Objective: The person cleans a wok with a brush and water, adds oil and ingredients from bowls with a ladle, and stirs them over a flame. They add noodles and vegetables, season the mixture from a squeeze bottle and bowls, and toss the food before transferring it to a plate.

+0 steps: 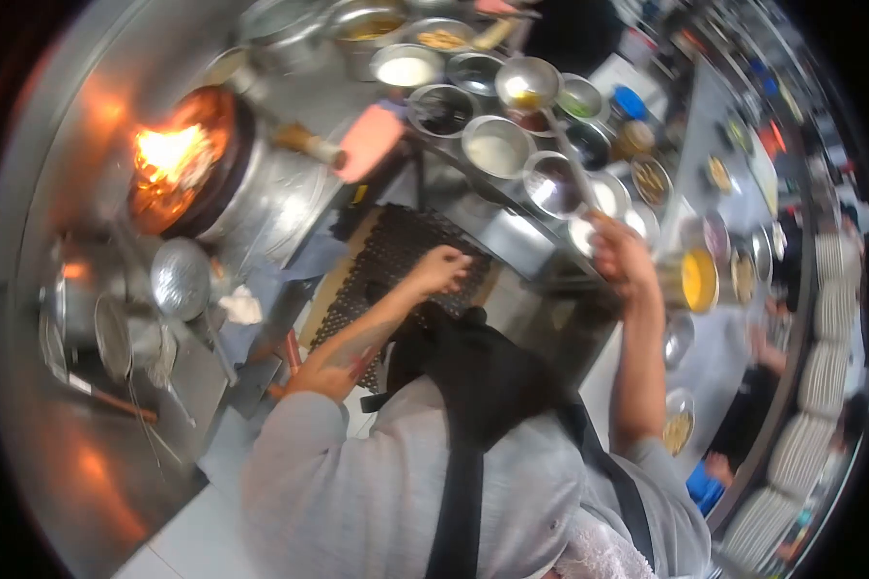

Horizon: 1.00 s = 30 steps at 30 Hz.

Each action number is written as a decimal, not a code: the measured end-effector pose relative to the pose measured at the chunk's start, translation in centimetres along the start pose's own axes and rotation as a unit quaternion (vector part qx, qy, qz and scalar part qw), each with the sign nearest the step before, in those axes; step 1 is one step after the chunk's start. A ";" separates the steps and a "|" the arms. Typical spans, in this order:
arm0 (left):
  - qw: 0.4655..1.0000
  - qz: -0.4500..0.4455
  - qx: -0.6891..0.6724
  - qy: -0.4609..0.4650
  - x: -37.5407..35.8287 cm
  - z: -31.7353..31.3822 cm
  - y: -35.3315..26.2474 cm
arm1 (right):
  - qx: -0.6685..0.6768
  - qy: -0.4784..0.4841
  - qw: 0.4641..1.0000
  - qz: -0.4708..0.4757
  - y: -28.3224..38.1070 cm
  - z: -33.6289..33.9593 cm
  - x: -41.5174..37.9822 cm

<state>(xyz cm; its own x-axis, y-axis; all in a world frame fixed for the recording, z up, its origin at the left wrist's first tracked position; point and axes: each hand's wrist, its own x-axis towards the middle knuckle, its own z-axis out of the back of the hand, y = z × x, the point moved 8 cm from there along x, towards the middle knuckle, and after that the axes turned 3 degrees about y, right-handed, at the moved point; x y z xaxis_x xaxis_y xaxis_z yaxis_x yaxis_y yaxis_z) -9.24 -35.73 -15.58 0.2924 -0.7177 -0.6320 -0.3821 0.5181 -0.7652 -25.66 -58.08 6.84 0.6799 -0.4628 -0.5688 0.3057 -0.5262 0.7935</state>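
Observation:
My right hand [620, 253] is wrapped round the handle of a long metal ladle [528, 83]. The ladle's bowl is over the cluster of metal pots, near a pot of white liquid [498, 147] and a dark-filled pot [443, 110]. Something yellow shows in the bowl. My left hand [442, 269] is in front of my body above the black perforated floor mat [396, 256], its fingers curled; whether it holds anything is too blurred to tell. At the left, a wok [232, 159] with tall flames [172, 154] inside sits on the stove.
A perforated skimmer [181, 279] and metal pots [130, 333] stand at the left. A pink cloth [371, 143] lies by the wok handle. Yellow sauce [698, 280] is at the right. Beyond are stacked plates [825, 372] and another person's hand [717, 470].

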 end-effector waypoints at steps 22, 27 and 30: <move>0.924 -0.163 0.103 -0.331 -16.9 22.9 8.1 | -0.477 0.084 0.871 0.089 -18.9 -16.0 10.1; 0.911 0.087 0.074 -0.397 -21.0 16.5 31.1 | -0.243 0.030 0.953 -0.176 -23.0 -6.2 -2.1; 0.912 0.172 0.054 -0.367 -22.4 12.9 36.1 | -0.290 0.004 0.933 -0.214 -25.4 -2.4 -0.1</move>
<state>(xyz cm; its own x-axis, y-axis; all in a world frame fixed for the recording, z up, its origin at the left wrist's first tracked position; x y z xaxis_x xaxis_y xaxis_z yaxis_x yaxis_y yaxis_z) -18.28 5.04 -30.60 0.6952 -0.0191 -0.7186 -0.4852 0.7251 -0.4887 -31.92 -42.93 -12.76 0.4175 -0.2917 -0.8606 0.8577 -0.1864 0.4793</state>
